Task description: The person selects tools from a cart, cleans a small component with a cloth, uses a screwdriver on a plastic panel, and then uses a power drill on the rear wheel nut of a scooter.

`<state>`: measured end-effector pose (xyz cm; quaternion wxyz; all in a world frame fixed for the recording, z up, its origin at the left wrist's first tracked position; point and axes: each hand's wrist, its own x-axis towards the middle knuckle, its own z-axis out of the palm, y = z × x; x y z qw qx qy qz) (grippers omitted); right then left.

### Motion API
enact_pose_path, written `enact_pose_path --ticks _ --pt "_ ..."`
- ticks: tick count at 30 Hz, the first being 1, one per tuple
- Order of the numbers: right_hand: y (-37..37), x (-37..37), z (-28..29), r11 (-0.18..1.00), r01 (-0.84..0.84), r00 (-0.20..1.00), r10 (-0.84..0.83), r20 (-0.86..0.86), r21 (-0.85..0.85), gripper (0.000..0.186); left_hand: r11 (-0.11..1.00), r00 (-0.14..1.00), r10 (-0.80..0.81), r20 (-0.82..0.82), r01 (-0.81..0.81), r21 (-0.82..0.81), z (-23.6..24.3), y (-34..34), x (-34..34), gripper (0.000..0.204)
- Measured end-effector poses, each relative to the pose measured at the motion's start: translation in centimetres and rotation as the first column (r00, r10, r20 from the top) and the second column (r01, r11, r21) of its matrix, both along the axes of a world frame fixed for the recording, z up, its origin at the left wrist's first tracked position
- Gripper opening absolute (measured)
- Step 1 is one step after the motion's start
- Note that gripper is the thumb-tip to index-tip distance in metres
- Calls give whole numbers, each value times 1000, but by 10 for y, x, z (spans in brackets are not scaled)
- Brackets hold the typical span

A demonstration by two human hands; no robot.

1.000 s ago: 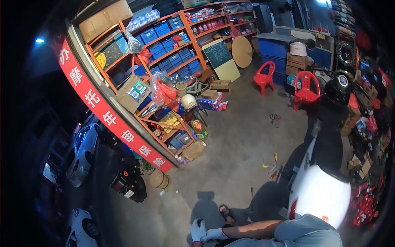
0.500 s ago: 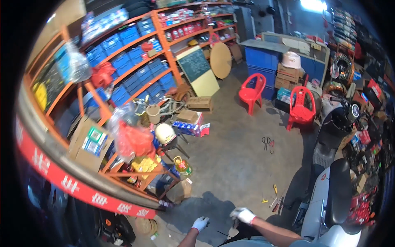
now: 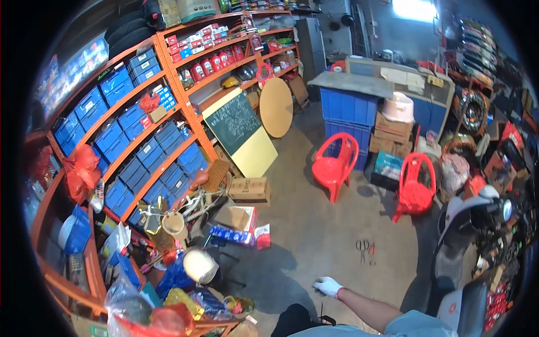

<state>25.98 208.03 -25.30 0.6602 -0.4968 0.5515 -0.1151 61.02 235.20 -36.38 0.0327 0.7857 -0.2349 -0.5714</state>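
Observation:
My right hand point(image 3: 328, 286), in a white glove with a red cuff edge, is held out over the concrete floor at the lower middle. Its fingers are curled in, and what they hold, if anything, is too small to make out. Just below the hand a thin black rod or cable point(image 3: 321, 310) rises near my light-blue clothing. My left hand is out of view. Beyond the right hand, scissor-like tools point(image 3: 362, 250) with dark loop handles lie on the floor, beside a smaller red-handled tool point(image 3: 372, 248).
A scooter point(image 3: 449, 264) stands at the right beside heaped parts. Two red plastic chairs point(image 3: 335, 165) are ahead, near stacked blue crates point(image 3: 348, 126). Orange shelving point(image 3: 193, 112) with blue bins lines the left. A cream helmet point(image 3: 200, 266) and cartons point(image 3: 249, 190) are nearer on that side.
The view has shifted forward into the room, so the shelves and chairs look nearer. My left hand has left the picture, and the red banner and screwdrivers have dropped out of sight.

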Motion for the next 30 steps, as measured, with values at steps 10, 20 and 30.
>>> enact_pose_path --ticks 10,20,30 --pt "-373 -44 -125 994 -73 891 30 -454 -78 27 961 968 -237 85 246 -127 -74 -473 126 31" --pt "-481 -154 -211 991 -130 669 63 -741 -33 36 840 982 -70 -174 -36 -541 47 -1050 92 27" --pt "-1040 -51 -215 720 -690 504 399 -767 -79 29 930 922 -334 194 356 -92 -1 -1292 128 42"
